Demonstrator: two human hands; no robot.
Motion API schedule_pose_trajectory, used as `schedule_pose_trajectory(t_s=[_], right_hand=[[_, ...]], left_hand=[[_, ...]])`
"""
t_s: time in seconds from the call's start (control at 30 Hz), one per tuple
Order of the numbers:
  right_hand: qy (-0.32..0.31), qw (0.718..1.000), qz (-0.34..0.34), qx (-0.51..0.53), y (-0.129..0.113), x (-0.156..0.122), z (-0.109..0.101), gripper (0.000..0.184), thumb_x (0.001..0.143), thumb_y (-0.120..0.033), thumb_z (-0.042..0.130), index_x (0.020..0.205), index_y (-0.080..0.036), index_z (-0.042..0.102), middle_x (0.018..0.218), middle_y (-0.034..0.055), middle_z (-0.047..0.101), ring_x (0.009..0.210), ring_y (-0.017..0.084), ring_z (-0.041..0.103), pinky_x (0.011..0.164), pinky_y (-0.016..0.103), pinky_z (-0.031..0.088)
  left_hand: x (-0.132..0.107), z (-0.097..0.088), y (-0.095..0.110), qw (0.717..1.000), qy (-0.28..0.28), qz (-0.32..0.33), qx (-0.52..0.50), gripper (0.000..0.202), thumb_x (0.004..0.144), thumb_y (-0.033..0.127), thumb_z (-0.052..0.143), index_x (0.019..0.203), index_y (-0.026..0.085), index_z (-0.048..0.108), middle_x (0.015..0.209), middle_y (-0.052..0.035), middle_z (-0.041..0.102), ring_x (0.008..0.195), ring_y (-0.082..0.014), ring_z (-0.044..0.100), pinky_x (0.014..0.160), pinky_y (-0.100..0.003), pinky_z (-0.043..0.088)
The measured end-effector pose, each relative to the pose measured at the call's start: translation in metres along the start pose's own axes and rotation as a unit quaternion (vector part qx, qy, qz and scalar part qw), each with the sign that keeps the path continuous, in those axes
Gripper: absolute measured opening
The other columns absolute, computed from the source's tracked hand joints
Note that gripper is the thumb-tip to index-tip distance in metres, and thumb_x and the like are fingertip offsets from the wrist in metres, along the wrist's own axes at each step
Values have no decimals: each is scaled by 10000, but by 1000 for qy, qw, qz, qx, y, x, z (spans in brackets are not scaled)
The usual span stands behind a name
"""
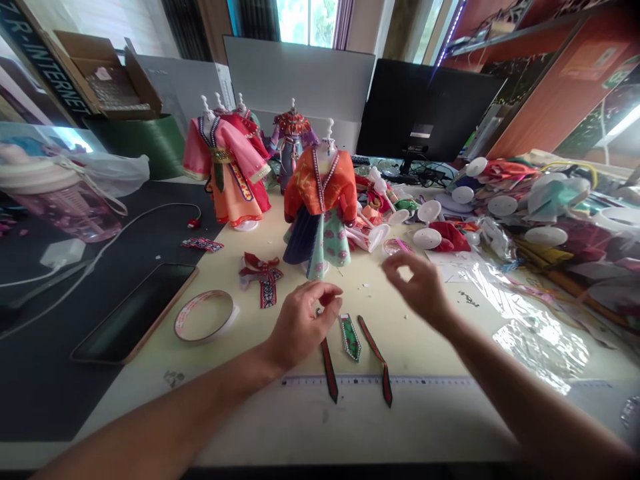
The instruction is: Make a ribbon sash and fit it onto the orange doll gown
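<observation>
My left hand (pixel 303 321) hovers over the table, fingers curled, thumb and fingertips slightly apart with nothing visible between them. Just beneath it lies a narrow dark strip with red trim (pixel 329 373). To its right are a green pointed piece edged with pearls (pixel 351 338) and a second dark-red strip (pixel 376 353). Farther right, my right hand (pixel 423 290) is raised, thumb and forefinger pinched into a ring; anything at the tips is too small to make out. Behind the hands stands a small dress form in an orange jacket (pixel 320 183) and a blue and mint skirt.
Left are a tape roll (pixel 235 323), a phone (pixel 135 313), patterned ribbon pieces (pixel 261 272) and a lidded cup (pixel 65 193). More dressed forms (pixel 225 167) stand behind. On the right are fabric heaps (pixel 545 193) and clear plastic film (pixel 543 343). A ruler (pixel 425 382) lies in front.
</observation>
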State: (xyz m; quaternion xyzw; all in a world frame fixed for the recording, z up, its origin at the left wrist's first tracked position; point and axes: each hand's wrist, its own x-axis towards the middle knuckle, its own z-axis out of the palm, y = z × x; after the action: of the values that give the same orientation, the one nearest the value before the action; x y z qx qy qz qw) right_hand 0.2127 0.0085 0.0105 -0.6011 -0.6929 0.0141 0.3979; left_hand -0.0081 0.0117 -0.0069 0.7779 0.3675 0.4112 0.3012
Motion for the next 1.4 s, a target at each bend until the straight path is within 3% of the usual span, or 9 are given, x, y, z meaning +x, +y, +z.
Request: schedule_pose_trajectory(t_s=[0.1,0.2,0.43,0.6,0.77,0.83,0.93,1.17,1.4], right_hand=[[6,997,57,-57,47,34,-18,193,763,-314,518,687,-169,621,653,52,637,590,153,547,559,301,408],[-39,991,76,-101,82,55,-24,181,696,-313,572,616,-167,642,604,54,626,584,165,534,546,302,374],[-105,981,72,-147,104,67,-18,194,695,-342,601,679,-177,702,632,55,661,611,174,573,571,295,380],[-87,983,40,-159,84,57,-18,232,756,-354,568,651,-172,666,642,74,655,631,194,567,580,319,380],[-105,987,-52,-108,23,22,-5,216,831,-347,536,703,-205,636,743,27,669,683,152,573,736,330,424],[-116,983,-128,-64,-4,7,2,190,849,-325,542,726,-208,627,699,15,650,715,158,565,752,331,424],[-111,978,-173,-37,-32,-9,12,150,862,-267,538,743,-206,609,711,12,645,727,161,537,778,344,417],[-106,981,-165,1,-32,-21,21,119,846,-176,517,765,-221,592,725,15,641,710,169,529,791,375,410],[-107,981,-161,19,-31,-26,22,111,846,-165,518,773,-220,581,729,13,642,709,167,527,824,393,412]], left_hand=[[1,-2,1,1000,2,1,4,120,849,193,535,891,148,638,785,-20,642,761,-127,591,761,-258,471],[3,-3,1,1000,0,4,7,131,860,194,518,871,148,639,765,-16,637,750,-121,585,759,-255,467],[4,-3,-2,1000,4,-4,-2,148,864,219,514,853,154,646,744,-7,638,710,-105,580,707,-228,464],[15,-17,-5,998,-26,-39,40,146,835,214,532,873,161,663,789,-17,679,707,-118,611,672,-234,473],[28,-37,-11,970,-164,-48,171,169,812,190,547,895,173,693,863,-35,695,779,-162,624,689,-272,463],[28,-37,-13,954,-199,-38,221,197,801,173,542,927,168,693,883,-51,689,830,-187,618,731,-297,458],[26,-31,-16,937,-241,-25,251,192,780,169,533,901,171,682,885,-55,675,842,-204,606,755,-317,448],[24,-25,-23,937,-257,-19,235,101,745,150,538,759,178,634,852,-41,660,841,-201,590,807,-335,417],[22,-23,-21,945,-239,-19,221,117,727,109,517,691,187,596,806,-29,637,769,-187,572,738,-308,411]])
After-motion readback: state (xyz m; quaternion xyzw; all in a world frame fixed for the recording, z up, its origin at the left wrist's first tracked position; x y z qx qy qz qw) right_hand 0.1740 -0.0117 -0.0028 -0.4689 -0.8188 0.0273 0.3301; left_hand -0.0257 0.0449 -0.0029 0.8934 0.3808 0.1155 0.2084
